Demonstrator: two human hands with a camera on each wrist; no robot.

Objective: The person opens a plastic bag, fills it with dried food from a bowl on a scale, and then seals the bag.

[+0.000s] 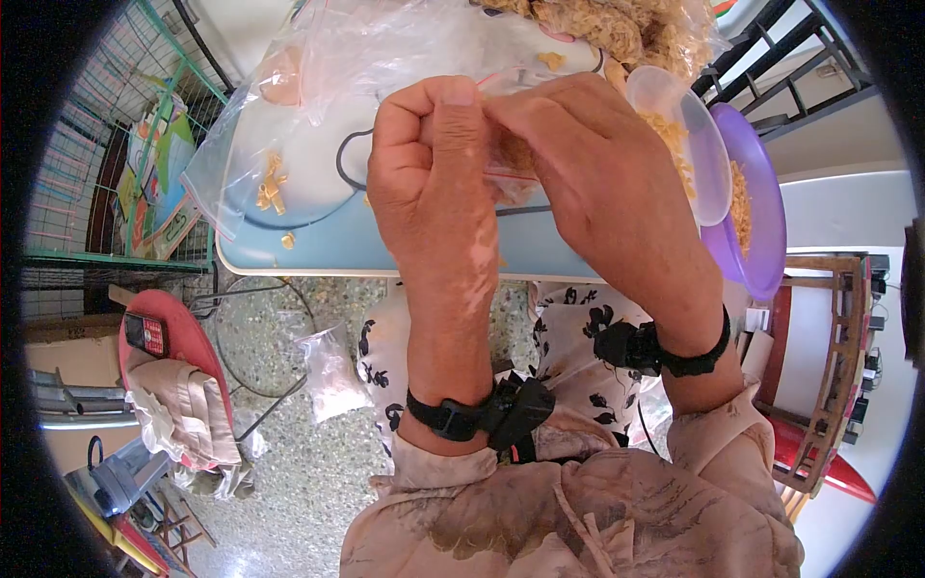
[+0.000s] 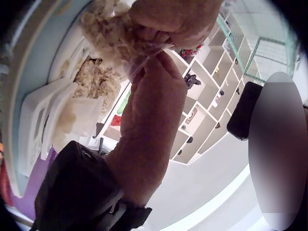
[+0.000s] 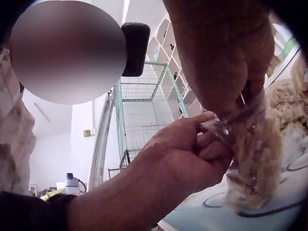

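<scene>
A clear plastic bag (image 3: 255, 163) filled with pale dried pieces hangs below both hands, its top edge gathered between their fingers. In the head view my left hand (image 1: 438, 183) has curled fingers and a thumb pinching one side of the bag's top. My right hand (image 1: 617, 183) pinches the other side, its fingertips close to the left ones. The left wrist view shows the filled bag (image 2: 108, 36) beside both hands. Much of the bag is hidden behind the hands in the head view.
A clear bowl (image 1: 713, 144) and a purple basin (image 1: 766, 222) with yellowish pieces stand at the right. Clear bags (image 1: 337, 48) lie across the table (image 1: 328, 246); a large bag of brown pieces (image 1: 597, 29) is at the back. Loose bits (image 1: 270, 188) lie left.
</scene>
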